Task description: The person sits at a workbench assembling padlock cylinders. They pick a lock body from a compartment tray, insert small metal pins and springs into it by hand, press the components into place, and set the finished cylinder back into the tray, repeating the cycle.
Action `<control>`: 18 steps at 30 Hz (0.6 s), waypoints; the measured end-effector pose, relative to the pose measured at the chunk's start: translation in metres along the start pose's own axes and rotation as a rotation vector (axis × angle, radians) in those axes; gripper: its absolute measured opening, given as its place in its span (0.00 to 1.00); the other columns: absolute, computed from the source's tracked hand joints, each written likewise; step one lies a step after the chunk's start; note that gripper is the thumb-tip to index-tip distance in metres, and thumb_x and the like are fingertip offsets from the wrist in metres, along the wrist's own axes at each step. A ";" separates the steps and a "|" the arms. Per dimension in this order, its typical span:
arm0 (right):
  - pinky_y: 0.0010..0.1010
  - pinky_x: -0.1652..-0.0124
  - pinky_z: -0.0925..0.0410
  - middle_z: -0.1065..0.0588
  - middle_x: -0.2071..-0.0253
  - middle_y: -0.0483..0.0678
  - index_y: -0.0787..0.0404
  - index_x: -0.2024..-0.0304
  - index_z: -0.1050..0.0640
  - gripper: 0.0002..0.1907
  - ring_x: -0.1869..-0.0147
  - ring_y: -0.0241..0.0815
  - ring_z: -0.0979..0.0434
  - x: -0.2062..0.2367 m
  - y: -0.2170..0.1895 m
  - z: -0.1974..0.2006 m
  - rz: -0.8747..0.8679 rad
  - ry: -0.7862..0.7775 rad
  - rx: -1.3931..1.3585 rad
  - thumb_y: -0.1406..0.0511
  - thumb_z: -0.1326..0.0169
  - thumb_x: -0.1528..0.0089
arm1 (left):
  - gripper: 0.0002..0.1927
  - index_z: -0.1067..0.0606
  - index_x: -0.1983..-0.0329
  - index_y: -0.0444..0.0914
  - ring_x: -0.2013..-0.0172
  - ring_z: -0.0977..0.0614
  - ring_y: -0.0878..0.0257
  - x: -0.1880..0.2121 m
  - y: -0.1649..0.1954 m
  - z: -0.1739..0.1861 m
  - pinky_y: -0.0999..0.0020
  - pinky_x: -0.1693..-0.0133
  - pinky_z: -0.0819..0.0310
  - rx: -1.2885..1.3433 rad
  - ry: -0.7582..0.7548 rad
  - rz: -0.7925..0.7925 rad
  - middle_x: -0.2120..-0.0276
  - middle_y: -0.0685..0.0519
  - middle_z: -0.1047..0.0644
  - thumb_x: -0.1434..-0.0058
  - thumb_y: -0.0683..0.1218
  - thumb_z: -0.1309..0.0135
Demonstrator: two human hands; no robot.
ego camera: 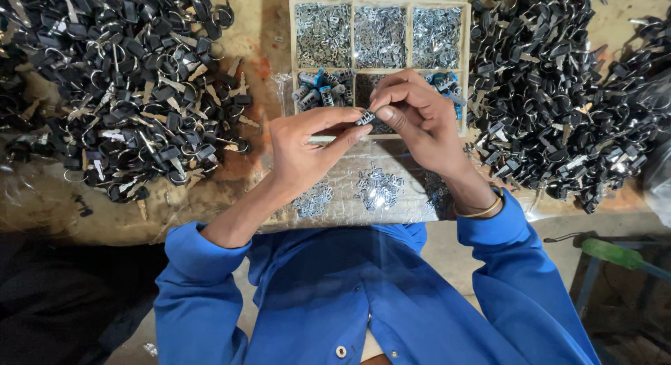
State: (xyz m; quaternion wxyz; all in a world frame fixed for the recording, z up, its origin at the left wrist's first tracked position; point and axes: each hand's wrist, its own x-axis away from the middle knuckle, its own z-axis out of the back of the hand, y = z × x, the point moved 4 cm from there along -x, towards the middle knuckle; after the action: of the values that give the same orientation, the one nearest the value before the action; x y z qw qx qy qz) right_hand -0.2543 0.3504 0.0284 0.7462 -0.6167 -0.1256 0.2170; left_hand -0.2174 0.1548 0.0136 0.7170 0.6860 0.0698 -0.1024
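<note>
My left hand (307, 147) and my right hand (418, 113) meet above the front edge of a wooden compartment tray (465, 64). Both pinch one small silvery metal cylinder part (365, 118) between thumbs and fingertips. The tray's three back compartments hold many tiny shiny metal pieces (381, 35). Its front compartments hold small cylinders with blue parts (318, 91), partly hidden by my hands. On a clear plastic sheet (412, 197) before me lie small heaps of tiny metal pieces (378, 187).
A large heap of black-headed keys on rings (129, 85) covers the table's left side. Another such heap (552, 92) fills the right. A green-handled tool (618, 254) lies low at the right. My blue sleeves reach in from the bottom.
</note>
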 end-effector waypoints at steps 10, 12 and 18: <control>0.28 0.42 0.32 0.28 0.47 0.50 0.67 0.52 0.23 0.04 0.42 0.38 0.27 0.000 -0.003 -0.001 -0.006 0.010 -0.007 0.75 0.46 0.29 | 0.11 0.20 0.54 0.31 0.57 0.12 0.63 -0.002 0.000 -0.001 0.71 0.54 0.13 0.010 -0.007 -0.021 0.56 0.48 0.16 0.38 0.36 0.33; 0.28 0.41 0.33 0.29 0.47 0.49 0.67 0.52 0.23 0.04 0.42 0.37 0.28 0.001 -0.001 0.000 -0.031 0.015 -0.061 0.75 0.46 0.29 | 0.10 0.20 0.53 0.31 0.57 0.12 0.63 -0.004 0.002 -0.002 0.71 0.54 0.13 0.006 -0.017 -0.026 0.56 0.48 0.16 0.37 0.35 0.34; 0.27 0.41 0.35 0.30 0.47 0.48 0.67 0.52 0.23 0.04 0.41 0.35 0.30 0.006 0.008 -0.008 -0.106 0.060 -0.144 0.75 0.46 0.29 | 0.11 0.21 0.52 0.34 0.60 0.13 0.62 -0.003 0.013 0.000 0.70 0.58 0.16 -0.132 -0.014 -0.151 0.57 0.48 0.17 0.37 0.34 0.36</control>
State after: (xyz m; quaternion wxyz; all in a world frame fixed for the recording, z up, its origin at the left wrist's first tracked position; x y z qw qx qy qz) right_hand -0.2465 0.3480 0.0188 0.7138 -0.6674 -0.1508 0.1492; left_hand -0.2167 0.1551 0.0265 0.7512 0.6294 0.1231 -0.1563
